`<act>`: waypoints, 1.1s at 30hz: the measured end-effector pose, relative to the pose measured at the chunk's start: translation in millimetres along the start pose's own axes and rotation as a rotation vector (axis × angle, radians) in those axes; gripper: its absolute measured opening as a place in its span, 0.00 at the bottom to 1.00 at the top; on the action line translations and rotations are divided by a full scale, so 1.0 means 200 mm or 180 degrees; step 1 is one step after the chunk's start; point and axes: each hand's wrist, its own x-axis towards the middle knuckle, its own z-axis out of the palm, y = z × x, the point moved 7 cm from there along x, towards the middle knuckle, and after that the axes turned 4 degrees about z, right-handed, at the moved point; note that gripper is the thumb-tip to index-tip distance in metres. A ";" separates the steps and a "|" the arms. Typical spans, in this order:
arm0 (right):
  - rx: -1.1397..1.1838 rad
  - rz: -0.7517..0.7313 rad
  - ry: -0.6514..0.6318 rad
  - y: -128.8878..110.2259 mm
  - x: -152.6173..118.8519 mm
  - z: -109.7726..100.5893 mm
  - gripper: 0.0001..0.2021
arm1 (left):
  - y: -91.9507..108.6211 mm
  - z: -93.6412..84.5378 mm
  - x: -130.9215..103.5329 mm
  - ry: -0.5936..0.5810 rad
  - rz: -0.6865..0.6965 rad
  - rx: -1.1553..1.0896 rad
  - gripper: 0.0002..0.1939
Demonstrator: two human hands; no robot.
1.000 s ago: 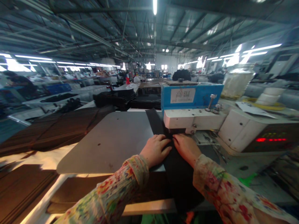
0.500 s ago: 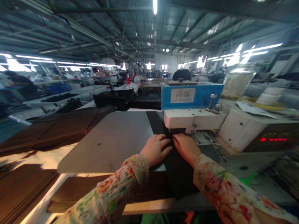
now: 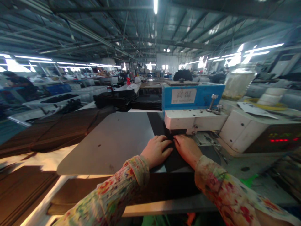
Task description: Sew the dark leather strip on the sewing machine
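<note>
Both my left hand (image 3: 157,151) and right hand (image 3: 187,150) are flat, pressing the black strip (image 3: 158,124) right at the sewing machine's (image 3: 193,118) foot, so I'd guess fingertips could get nipped.

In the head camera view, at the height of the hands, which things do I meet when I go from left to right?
Brown sheets → grey work plate → left hand → right hand → white machine housing → red display.
</note>
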 end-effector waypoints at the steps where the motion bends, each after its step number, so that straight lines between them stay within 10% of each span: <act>1: -0.0005 0.0007 -0.0009 0.00 0.00 0.00 0.13 | 0.00 0.00 0.00 -0.0002 0.0004 -0.0010 0.17; 22: -0.0329 0.0064 0.0006 -0.02 0.01 -0.01 0.11 | -0.10 0.01 0.08 -0.0153 -0.0045 -0.0088 0.16; 33: 0.0360 -0.0141 0.0075 0.00 -0.08 -0.03 0.11 | -0.33 -0.02 0.14 -0.0397 -0.0253 0.0557 0.14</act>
